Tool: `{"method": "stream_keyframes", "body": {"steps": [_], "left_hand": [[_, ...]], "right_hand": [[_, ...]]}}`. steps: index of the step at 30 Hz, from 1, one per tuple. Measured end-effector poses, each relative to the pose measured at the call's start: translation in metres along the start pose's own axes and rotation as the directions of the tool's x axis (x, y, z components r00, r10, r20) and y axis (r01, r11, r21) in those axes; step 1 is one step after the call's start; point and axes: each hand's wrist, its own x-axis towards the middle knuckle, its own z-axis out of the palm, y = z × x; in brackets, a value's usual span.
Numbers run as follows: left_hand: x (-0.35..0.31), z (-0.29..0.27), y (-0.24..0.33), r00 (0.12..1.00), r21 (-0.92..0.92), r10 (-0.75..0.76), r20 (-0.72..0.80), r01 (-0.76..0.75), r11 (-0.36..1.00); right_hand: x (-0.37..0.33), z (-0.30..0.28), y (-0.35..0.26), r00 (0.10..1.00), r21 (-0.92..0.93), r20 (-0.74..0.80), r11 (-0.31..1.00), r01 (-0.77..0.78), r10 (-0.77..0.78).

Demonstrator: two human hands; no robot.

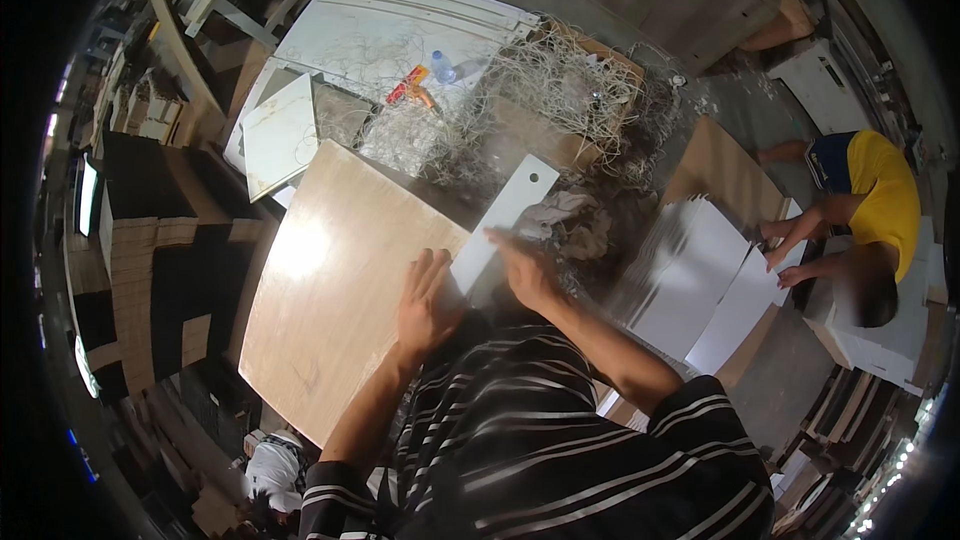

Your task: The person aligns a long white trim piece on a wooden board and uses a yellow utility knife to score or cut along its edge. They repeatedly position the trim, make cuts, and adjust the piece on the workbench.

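A long white board (505, 217) with a small hole near its far end lies slanted across the right edge of a light wooden tabletop (330, 290). My left hand (428, 302) rests flat with spread fingers on the tabletop, touching the board's near end. My right hand (525, 268) presses on the board's right edge; whether it holds a tool is not clear. A crumpled cloth (565, 215) lies just beyond my right hand.
A tangle of thin pale shavings (520, 105) fills a cardboard box behind the table. A stack of white boards (700, 275) stands at the right, where a person in a yellow shirt (880, 205) handles them. Brown stacked panels (150, 270) stand at the left.
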Motion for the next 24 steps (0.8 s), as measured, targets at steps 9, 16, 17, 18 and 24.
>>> {"method": "stream_keyframes", "body": {"steps": [9,16,17,18,24], "left_hand": [[-0.004,0.005,0.002,0.999,0.093,-0.039,0.000,0.039,0.995],[-0.088,-0.015,-0.011,0.983,0.191,-0.183,-0.012,0.182,0.964],[-0.109,-0.024,-0.014,0.982,0.194,-0.189,-0.020,0.189,0.963],[-0.132,-0.030,-0.018,0.980,0.213,-0.196,-0.040,0.200,0.956],[-0.192,-0.036,-0.035,0.977,0.145,-0.211,-0.043,0.215,0.966]], "right_hand": [[0.033,-0.041,0.026,0.983,-0.075,-0.156,0.991,-0.114,0.101],[0.037,-0.043,0.023,0.982,-0.201,-0.152,0.970,-0.139,0.109],[0.039,-0.043,0.023,0.976,-0.214,-0.150,0.958,-0.190,0.160],[0.039,-0.040,0.021,0.966,-0.226,-0.148,0.943,-0.242,0.212],[-0.009,0.023,-0.026,0.996,-0.281,-0.080,0.958,-0.059,0.038]]}}
